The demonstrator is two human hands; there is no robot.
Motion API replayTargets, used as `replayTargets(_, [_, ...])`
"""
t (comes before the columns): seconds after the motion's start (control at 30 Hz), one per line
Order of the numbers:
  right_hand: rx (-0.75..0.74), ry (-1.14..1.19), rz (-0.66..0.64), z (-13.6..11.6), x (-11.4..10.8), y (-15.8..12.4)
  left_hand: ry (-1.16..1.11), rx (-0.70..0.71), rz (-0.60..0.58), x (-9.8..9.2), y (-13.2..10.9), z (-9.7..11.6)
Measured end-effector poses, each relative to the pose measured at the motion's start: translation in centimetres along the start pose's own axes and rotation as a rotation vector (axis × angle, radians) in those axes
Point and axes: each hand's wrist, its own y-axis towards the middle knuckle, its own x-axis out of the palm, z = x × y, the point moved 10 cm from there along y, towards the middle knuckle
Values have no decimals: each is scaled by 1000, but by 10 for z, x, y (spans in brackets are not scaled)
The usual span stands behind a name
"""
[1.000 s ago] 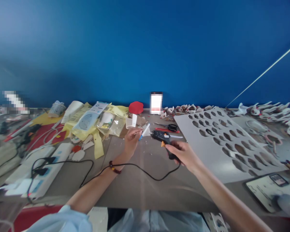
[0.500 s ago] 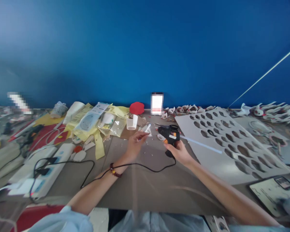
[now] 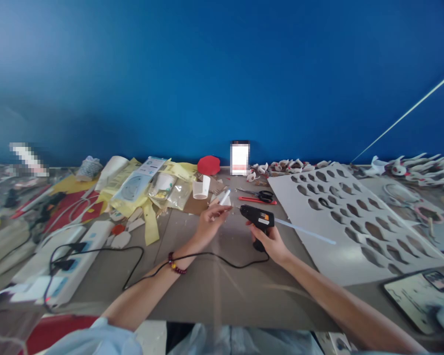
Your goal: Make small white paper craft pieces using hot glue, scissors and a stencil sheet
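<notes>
My right hand (image 3: 272,241) is wrapped round the handle of a black hot glue gun (image 3: 257,217), a clear glue stick (image 3: 307,231) jutting from its back. The nozzle points left, close to the fingertips of my left hand (image 3: 210,221). Those fingers are pinched together; whatever small thing they hold is too small to make out. Just behind them is a white strip-like piece (image 3: 225,198). The gun's black cord (image 3: 222,260) runs over my left forearm to a white power strip (image 3: 83,264).
Scissors (image 3: 264,195) and a red-handled tool (image 3: 257,200) lie beyond the gun. A white cup (image 3: 201,188) and red piece (image 3: 208,165) stand behind my left hand. At right are a white sheet with leaf-shaped cutouts (image 3: 333,261), a phone (image 3: 410,301) and several white bird-like figures (image 3: 425,167).
The glue gun has moved down and tilted level, uncovering the scissors and red-handled tool. My left hand has shifted slightly right and down, bringing its fingertips near the nozzle.
</notes>
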Motion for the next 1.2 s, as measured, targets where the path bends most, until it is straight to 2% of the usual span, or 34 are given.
replayTargets(0.13, [-19, -7, -10, 2, -1, 1, 29, 65, -20, 3, -2, 10])
replayTargets(0.4, [-58, -26, -13, 1, -1, 0, 43, 11, 2, 2, -2, 9])
replayTargets(1.2, [-101, -83, -13, 1, -2, 0, 36, 9, -9, 4, -3, 11])
